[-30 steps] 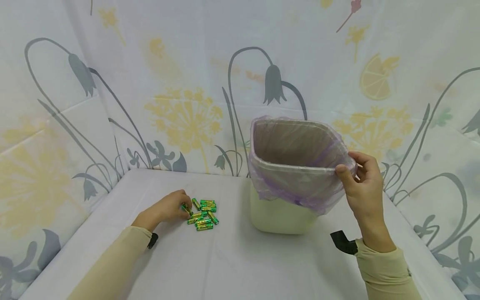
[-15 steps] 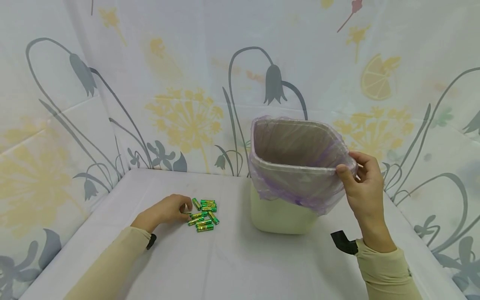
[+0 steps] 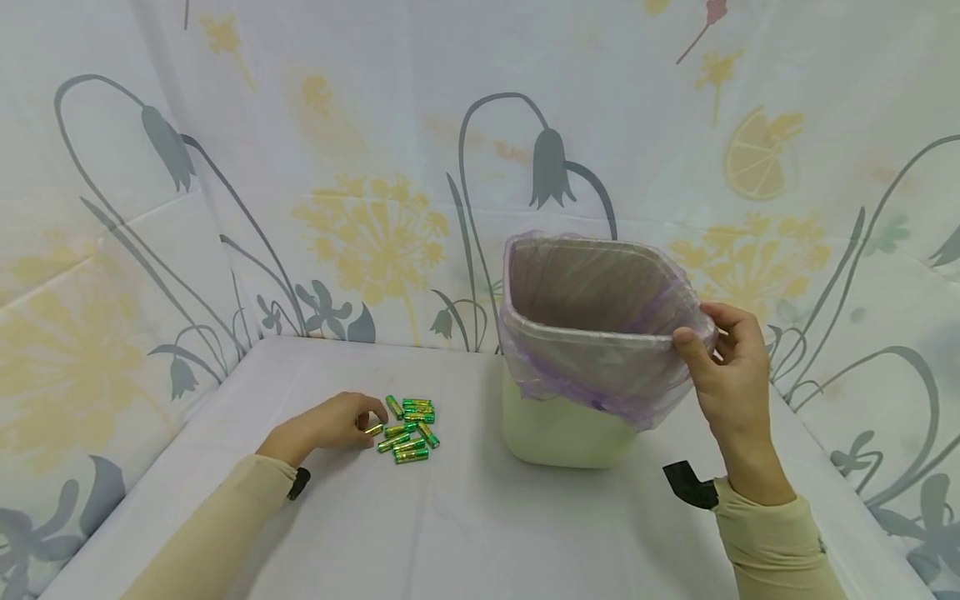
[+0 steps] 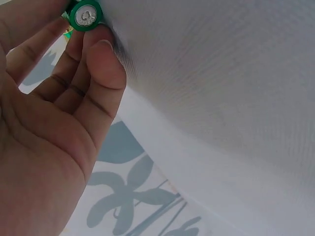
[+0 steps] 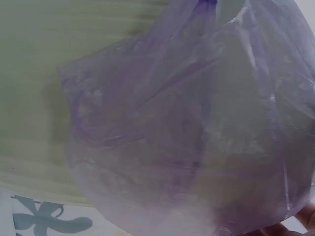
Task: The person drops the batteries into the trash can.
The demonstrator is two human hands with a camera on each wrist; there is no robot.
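Note:
In the head view, my left hand (image 3: 330,427) rests low on the table at the left, fingers curled round a green-and-gold battery (image 3: 375,430). The left wrist view shows that battery's (image 4: 85,15) silver end at the fingertips; part of its body is hidden. Several similar batteries (image 3: 411,444) lie loosely heaped just right of this hand. Further right stands a pale green bin (image 3: 566,433), its rim covered by a translucent purple bin liner (image 3: 600,375). My right hand (image 3: 727,375) pinches the liner at the rim's right front corner, thumb in front.
A white cloth covers the table (image 3: 450,533). Behind it hangs a pale curtain (image 3: 375,125) printed with flowers, which also closes off both sides. The bin stands near the back edge. Black straps (image 3: 688,486) sit at both wrists.
The left hand has shifted slightly down, and the battery at its fingers has turned to a different angle. The heap looks unchanged. My right hand and the bin stay in place.

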